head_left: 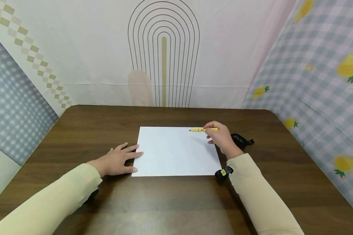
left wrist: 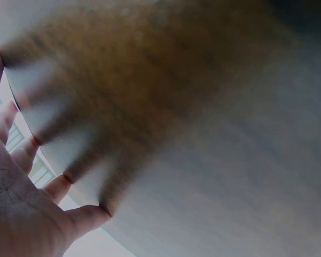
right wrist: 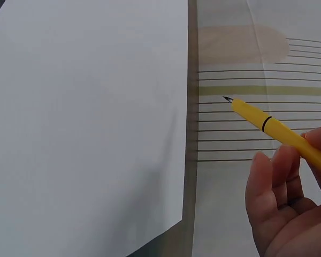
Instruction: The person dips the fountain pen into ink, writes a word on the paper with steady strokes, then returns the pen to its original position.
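Note:
A blank white sheet of paper (head_left: pixel 173 155) lies on the brown table. My left hand (head_left: pixel 117 162) rests at the sheet's left edge, its fingers spread and the fingertips on the paper. In the left wrist view the same hand (left wrist: pixel 27 209) shows its palm, with the fingers stretched out. Over the sheet's upper right corner, my right hand (head_left: pixel 222 138) pinches a yellow fountain pen (head_left: pixel 198 130) between thumb and fingers. The pen points left, and its dark nib (right wrist: pixel 228 99) stands above the paper in the right wrist view.
The wooden table (head_left: pixel 170 202) has rounded far corners. Black devices are at both wrists, one a rounded black piece (head_left: pixel 239 141) beside the right hand. A patterned white cloth (head_left: pixel 100 55) hangs behind the table, with checked cloth (head_left: pixel 317 88) at the sides.

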The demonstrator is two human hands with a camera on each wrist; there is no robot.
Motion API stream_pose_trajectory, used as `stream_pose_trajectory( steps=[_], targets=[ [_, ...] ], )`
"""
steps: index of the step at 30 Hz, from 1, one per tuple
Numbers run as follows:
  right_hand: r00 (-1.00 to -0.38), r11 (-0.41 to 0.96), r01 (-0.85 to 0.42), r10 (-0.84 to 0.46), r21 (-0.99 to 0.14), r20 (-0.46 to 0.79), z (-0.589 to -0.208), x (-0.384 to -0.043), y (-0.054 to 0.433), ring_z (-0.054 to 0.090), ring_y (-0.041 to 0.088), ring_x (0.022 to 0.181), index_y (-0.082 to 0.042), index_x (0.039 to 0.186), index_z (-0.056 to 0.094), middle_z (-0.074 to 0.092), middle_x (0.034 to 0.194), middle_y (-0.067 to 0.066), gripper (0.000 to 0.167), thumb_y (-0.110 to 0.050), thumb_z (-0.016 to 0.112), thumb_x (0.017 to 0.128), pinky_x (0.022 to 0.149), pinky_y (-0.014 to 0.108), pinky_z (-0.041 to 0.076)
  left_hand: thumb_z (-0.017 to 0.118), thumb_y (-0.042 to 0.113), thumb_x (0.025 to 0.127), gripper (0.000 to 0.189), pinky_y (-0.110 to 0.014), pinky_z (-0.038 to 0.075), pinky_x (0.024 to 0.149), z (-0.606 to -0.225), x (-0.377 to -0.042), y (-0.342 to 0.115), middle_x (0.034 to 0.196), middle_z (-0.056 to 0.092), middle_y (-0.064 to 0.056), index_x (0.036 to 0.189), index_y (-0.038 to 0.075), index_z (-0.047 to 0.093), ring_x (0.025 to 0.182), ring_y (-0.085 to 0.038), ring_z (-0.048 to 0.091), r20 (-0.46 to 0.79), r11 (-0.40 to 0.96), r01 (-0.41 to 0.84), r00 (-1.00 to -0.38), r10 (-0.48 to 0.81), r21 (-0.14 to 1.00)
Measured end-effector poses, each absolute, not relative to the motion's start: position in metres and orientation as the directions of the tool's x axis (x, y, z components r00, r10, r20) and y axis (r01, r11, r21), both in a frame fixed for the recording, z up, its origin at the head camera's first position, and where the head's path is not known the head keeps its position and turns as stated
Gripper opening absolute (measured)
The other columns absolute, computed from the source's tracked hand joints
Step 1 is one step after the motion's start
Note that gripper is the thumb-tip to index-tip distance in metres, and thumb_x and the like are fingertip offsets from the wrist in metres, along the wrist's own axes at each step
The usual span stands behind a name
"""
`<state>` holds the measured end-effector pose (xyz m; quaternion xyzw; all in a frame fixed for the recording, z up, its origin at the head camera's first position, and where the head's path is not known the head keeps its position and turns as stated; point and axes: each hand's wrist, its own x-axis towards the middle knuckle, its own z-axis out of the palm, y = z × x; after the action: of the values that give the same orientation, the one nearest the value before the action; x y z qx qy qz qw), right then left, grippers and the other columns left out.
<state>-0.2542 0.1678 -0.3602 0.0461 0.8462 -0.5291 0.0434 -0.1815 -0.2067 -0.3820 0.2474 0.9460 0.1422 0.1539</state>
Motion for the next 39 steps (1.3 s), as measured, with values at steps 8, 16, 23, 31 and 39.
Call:
stream_pose_trajectory(
  steps=[8, 16, 23, 31, 39],
  targets=[
    [-0.989, 0.427, 0.142, 0.032, -0.893, -0.142, -0.361, -0.257, 0.159, 0.055, 0.024, 0.088, -0.007, 0.113, 0.063, 0.052, 0.126, 0.012, 0.024, -0.014, 0.053, 0.092, 0.072, 0.033, 0.055, 0.064, 0.047, 0.090, 0.064, -0.079, 0.017, 0.098, -0.380, -0.180, -0.206, 0.158, 0.026, -0.009, 0.147, 0.023, 0.045, 0.141, -0.051, 0.017, -0.210, 0.831, 0.427, -0.830, 0.517, 0.355],
    [-0.989, 0.416, 0.139, 0.006, -0.899, -0.151, -0.362, -0.259, 0.153, 0.056, 0.024, 0.088, -0.008, 0.111, 0.063, 0.053, 0.124, 0.011, 0.021, -0.016, 0.054, 0.094, 0.069, 0.032, 0.054, 0.062, 0.049, 0.090, 0.065, -0.078, 0.018, 0.098, -0.383, -0.181, -0.207, 0.158, 0.026, -0.007, 0.147, 0.024, 0.044, 0.141, -0.050, 0.017, -0.215, 0.835, 0.426, -0.831, 0.514, 0.348],
    [-0.987, 0.437, 0.141, -0.009, -0.888, -0.162, -0.363, -0.260, 0.147, 0.056, 0.024, 0.088, -0.009, 0.111, 0.062, 0.055, 0.120, 0.011, 0.019, -0.019, 0.056, 0.096, 0.070, 0.030, 0.054, 0.063, 0.049, 0.090, 0.064, -0.078, 0.017, 0.098, -0.384, -0.181, -0.207, 0.158, 0.026, -0.007, 0.147, 0.024, 0.044, 0.141, -0.050, 0.016, -0.213, 0.835, 0.423, -0.832, 0.512, 0.353],
    [-0.986, 0.477, 0.122, -0.040, -0.870, -0.160, -0.365, -0.262, 0.137, 0.058, 0.025, 0.087, -0.010, 0.111, 0.061, 0.058, 0.117, 0.011, 0.020, -0.024, 0.058, 0.098, 0.068, 0.028, 0.054, 0.063, 0.048, 0.091, 0.064, -0.078, 0.016, 0.099, -0.382, -0.181, -0.207, 0.159, 0.025, -0.007, 0.147, 0.025, 0.044, 0.142, -0.049, 0.015, -0.218, 0.839, 0.416, -0.835, 0.506, 0.351],
    [-0.987, 0.482, 0.112, -0.049, -0.869, -0.154, -0.367, -0.262, 0.131, 0.057, 0.024, 0.085, -0.010, 0.109, 0.061, 0.058, 0.114, 0.010, 0.019, -0.025, 0.058, 0.098, 0.066, 0.028, 0.054, 0.062, 0.050, 0.091, 0.065, -0.078, 0.015, 0.099, -0.383, -0.181, -0.207, 0.159, 0.024, -0.006, 0.148, 0.025, 0.043, 0.142, -0.049, 0.014, -0.227, 0.841, 0.412, -0.834, 0.503, 0.352]
  ],
)
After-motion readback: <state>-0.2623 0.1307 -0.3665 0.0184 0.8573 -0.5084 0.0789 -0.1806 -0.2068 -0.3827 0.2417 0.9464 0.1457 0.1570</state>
